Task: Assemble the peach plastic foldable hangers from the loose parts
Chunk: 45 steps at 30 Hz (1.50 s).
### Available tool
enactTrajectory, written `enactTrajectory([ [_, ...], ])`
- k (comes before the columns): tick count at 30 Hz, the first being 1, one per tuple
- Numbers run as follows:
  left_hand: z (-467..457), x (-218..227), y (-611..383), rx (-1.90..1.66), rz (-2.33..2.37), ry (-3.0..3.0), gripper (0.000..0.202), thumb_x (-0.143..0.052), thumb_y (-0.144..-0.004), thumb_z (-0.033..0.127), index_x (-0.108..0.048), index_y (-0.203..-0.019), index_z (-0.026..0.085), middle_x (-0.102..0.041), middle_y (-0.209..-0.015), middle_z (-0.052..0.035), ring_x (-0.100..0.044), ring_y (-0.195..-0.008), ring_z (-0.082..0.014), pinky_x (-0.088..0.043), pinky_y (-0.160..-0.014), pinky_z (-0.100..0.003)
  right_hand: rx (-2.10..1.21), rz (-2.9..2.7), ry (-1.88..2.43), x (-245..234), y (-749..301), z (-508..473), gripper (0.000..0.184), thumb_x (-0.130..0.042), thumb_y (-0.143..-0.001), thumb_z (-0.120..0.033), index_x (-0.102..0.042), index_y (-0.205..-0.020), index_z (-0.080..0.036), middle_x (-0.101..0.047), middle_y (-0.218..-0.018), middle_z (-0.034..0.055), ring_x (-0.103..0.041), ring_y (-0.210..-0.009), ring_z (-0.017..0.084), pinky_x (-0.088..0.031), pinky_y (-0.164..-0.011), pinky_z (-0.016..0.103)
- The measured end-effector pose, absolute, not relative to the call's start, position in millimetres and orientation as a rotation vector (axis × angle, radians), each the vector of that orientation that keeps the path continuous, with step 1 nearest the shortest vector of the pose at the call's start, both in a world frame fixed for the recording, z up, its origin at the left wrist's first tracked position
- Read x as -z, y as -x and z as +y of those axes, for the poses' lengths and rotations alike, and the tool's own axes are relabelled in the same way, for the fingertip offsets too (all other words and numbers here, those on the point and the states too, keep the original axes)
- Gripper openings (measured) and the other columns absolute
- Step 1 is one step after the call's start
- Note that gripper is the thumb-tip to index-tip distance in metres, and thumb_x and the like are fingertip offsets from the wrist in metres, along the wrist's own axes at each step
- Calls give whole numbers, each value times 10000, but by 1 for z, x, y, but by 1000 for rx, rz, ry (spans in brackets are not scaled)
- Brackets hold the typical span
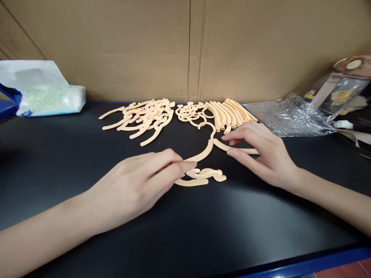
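In the head view, a cream plastic hook (213,131) meets two curved strips, together shaped like a clothes hanger, flat on the black table. My left hand (145,177) has its fingers closed at the lower end of the left hanger arm (203,154); the thumb is hidden. Around the right hanger arm (222,145) my right hand (263,152) is open, thumb and forefinger apart, and it covers part of that strip. Just in front of my left fingertips lie a few loose cream pieces (207,173), partly hidden by the hand.
At the back are a tangled pile of hanger pieces (147,116), a heap of small hooks (189,112) and a row of straighter strips (232,114). A tissue pack (52,98) stands left. Clear plastic wrap (286,116) and a bottle (344,88) are right. Cardboard (130,50) walls the back.
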State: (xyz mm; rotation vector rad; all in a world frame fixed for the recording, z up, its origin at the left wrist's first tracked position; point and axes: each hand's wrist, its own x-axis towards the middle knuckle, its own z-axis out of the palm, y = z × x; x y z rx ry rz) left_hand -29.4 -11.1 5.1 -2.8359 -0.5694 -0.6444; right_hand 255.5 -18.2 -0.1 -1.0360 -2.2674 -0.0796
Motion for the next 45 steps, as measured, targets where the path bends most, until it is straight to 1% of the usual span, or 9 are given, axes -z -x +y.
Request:
enactTrajectory([
  [5,-14,-2,23,660,-606,2919,289,-407,-967,122,-498,-1232,191,-617,-890,-10,-595,-655,-91,-440,-542,-198,-248,-2356,888,-7,-235,-40,236,-545,-949,-337,-565,-1138,-197,-665,-863,20,-590,-808,149,-427,-763,307],
  [10,-19,-2,14,721,-592,2997,244,-400,-945,70,-508,-1128,189,-628,-915,-11,-594,-660,-84,-443,-554,-183,-272,-2368,902,-4,-226,-43,117,-585,-927,-243,-616,-1029,-193,-674,-787,-8,-586,-752,128,-405,-724,298],
  [13,-17,-1,14,795,-742,2971,245,-398,-954,97,-503,-1156,187,-615,-875,1,-603,-653,-87,-445,-554,-184,-251,-2357,941,-2,-229,-41,159,-611,-910,-259,-625,-1056,-197,-682,-790,-5,-599,-740,129,-417,-731,295],
  [19,-14,0,15,796,-917,2980,203,-383,-984,182,-510,-1142,189,-663,-992,-11,-651,-730,-96,-461,-580,-185,-332,-2262,955,0,-235,-36,163,-530,-949,-156,-632,-1062,-214,-690,-738,-37,-616,-724,101,-424,-776,255],
  [24,-17,-1,14,784,-796,2796,142,-479,-963,292,-563,-1014,190,-661,-789,39,-577,-520,-71,-401,-480,-202,-163,-2414,924,-5,-225,-33,248,-451,-995,-273,-652,-880,-185,-670,-704,0,-580,-646,119,-402,-704,280],
  [28,-17,-4,15,735,-662,2710,215,-496,-959,377,-596,-931,189,-627,-668,48,-596,-522,-87,-403,-487,-210,-128,-2455,850,-11,-210,-32,253,-449,-995,-262,-654,-862,-194,-695,-776,5,-577,-681,119,-387,-720,276],
  [33,-9,-8,17,636,-527,2563,255,-451,-967,284,-534,-748,183,-591,-644,35,-544,-529,-89,-379,-498,-217,-51,-2433,909,-7,-201,-27,301,-454,-990,-325,-639,-813,-166,-647,-704,15,-544,-670,137,-373,-695,291],
  [40,12,-9,33,534,-903,2615,341,-370,-954,331,-464,-654,201,-566,-574,18,-485,-487,-119,-266,-464,-247,64,-2514,958,5,-216,-9,326,-578,-913,-411,-679,-1087,-155,-636,-1058,96,-548,-967,215,-398,-871,354],
  [45,22,-10,34,327,-1234,2749,338,-318,-925,365,-517,-703,205,-607,-611,-7,-514,-519,-147,-277,-510,-255,-73,-2532,958,9,-221,-6,231,-577,-922,-349,-714,-1022,-192,-629,-1063,77,-540,-993,206,-377,-896,360],
])
